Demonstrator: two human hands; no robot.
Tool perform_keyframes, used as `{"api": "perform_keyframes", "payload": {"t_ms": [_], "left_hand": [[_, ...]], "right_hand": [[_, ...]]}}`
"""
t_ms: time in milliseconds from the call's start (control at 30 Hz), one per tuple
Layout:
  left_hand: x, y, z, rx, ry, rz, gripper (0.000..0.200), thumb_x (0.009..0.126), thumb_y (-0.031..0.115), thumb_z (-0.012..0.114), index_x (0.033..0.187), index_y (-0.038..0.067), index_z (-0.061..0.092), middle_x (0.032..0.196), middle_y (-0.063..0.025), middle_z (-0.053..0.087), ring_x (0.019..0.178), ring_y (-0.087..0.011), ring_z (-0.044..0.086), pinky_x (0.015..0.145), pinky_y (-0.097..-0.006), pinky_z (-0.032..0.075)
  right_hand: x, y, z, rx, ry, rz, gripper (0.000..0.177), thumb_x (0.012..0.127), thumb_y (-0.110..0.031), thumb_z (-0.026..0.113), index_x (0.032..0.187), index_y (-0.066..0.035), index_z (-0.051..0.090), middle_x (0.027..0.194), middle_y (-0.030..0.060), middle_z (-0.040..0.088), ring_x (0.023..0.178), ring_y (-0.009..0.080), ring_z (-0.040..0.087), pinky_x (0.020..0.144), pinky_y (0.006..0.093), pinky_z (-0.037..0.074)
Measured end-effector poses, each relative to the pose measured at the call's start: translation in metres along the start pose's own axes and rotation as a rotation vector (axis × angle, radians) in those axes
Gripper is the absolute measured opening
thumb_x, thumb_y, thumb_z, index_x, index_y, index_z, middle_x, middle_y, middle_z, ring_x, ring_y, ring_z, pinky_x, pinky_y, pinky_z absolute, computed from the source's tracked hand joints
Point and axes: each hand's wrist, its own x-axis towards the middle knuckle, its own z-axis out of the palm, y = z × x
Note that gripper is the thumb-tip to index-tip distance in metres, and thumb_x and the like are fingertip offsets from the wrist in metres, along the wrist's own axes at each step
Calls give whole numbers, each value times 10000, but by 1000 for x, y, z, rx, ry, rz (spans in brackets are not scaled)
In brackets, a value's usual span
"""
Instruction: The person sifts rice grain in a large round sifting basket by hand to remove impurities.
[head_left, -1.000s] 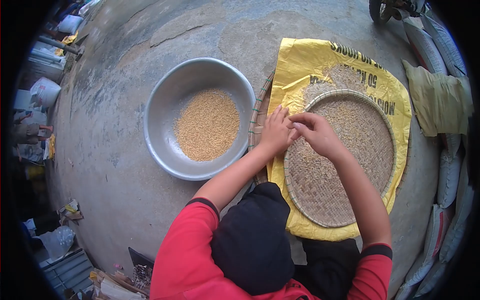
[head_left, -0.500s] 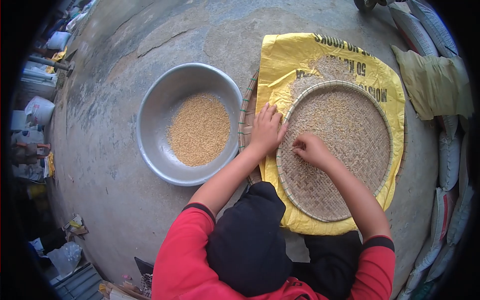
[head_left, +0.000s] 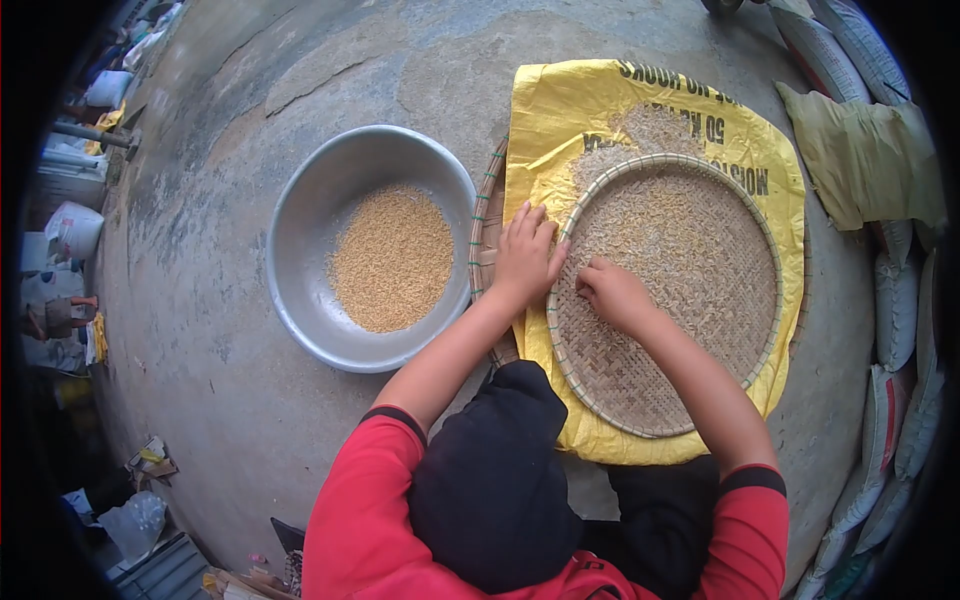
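Note:
A round woven tray [head_left: 665, 395] with a green-tied rim lies on a yellow sack [head_left: 560, 90], grain and husks scattered over its weave. My left hand [head_left: 527, 255] lies with fingers spread on the yellow sack, at the tray's left rim. Over the left part of the tray, my right hand [head_left: 610, 292] has its thumb and fingers pinched together; whatever is between the fingertips is too small to name. To the left stands a metal basin [head_left: 300, 240], golden grain [head_left: 392, 260] heaped in its bottom.
Another woven tray [head_left: 488, 225] shows beneath the yellow sack. Loose husks [head_left: 655, 130] lie above the upper tray. Filled sacks [head_left: 895, 310] line the right side, with a yellowish sack [head_left: 850, 160] over some. Buckets [head_left: 75, 230] and clutter stand at the far left.
The whole view has shifted slightly. My right hand has moved a little up over the tray, its fingers still pinched. My left hand stays at the rim.

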Motion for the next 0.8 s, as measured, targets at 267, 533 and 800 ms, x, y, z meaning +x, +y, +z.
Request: {"api": "perform_keyframes", "payload": {"t_ms": [267,533,800], "left_hand": [[1,-3,2,6,-14,-5,385,839,350,533,1060,36,572,1275,-176,447,1261,-348,326,1009,-457,269],[1,-4,-3,-77,-210,-90,454,795,340,558,1160,71,539,1283,-164,443,1279,-352,301,1022,-455,260],[1,3,-3,16,-6,-6,331,846,306,543,1058,52,560,1250,-174,456,1257,-353,337,1012,-449,282]], "right_hand": [[7,-12,-13,-59,37,-16,97,827,-110,560,910,-61,562,851,77,572,785,262,585,671,363,477],[33,-75,-81,917,3,-80,202,869,-65,546,1052,14,584,919,58,640,679,115,602,600,249,478],[-4,2,-18,348,-11,167,126,783,-115,627,879,-34,629,895,128,632,793,273,611,711,361,482]]}}
